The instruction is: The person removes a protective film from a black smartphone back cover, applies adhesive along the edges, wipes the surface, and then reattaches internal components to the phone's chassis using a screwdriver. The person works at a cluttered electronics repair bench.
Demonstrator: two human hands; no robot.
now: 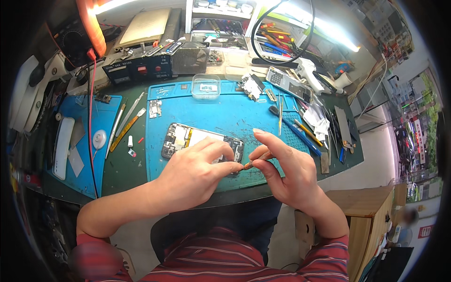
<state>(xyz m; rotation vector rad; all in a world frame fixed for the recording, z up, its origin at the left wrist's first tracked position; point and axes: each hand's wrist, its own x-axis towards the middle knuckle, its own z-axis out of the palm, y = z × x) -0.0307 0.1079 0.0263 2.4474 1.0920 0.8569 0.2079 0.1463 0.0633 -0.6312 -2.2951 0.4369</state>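
Far L, a white cover [63, 148] is laid on a small blue mat [109, 107], w/ a round white pad [99, 139] to its R; the mat is crossed by a red wire [90, 94]. Btwn mats, an orange-yellow knife [124, 136] is set down at a slant. On the big blue mat [206, 113], an opened phone [206, 135] is placed nr the front edge, insides up, partly hidden by the L hand [191, 170]. That hand is curled over it, thumb & index close tog. at the phone's R end; whether anything is pinched there can't be told. A clear box [206, 88] is seen behind. Just R of the L thumb, a thin brown tool [253, 163] is gripped btwn thumb & fingers of the R hand [295, 176]. Hands are held close tog.; contact can't be told. Farther R, a blue screwdriver [307, 141] is laid, w/ a keypad phone [288, 84] behind.
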